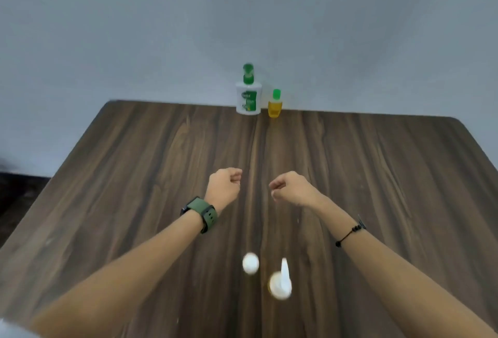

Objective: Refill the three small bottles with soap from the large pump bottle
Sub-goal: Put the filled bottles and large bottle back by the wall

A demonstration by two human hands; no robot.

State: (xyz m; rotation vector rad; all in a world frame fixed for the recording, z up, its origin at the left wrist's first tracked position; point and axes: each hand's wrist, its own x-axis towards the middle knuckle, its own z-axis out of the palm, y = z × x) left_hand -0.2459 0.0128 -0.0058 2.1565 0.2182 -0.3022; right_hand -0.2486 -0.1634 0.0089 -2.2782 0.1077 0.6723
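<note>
Near bottles: 2 white-topped bottles, one (250,263) and another (280,285), were blurred; bodies mostly hidden under their tops.
Pump bottle label (248,100): print too small to read.
Fingers: both hands' curled fingers were hidden beneath the knuckles.
Table (107,175): near edge cut off.

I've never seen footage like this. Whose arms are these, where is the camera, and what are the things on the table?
There is no machine here: a person wears a camera on the head, looking down at their own arms. The left hand, above a green watch, and the right hand hover with fingers curled, holding nothing. On the wooden table, by the wall, stand a large pump bottle and a small yellow bottle. Nearer are two blurred white-topped bottles.
</note>
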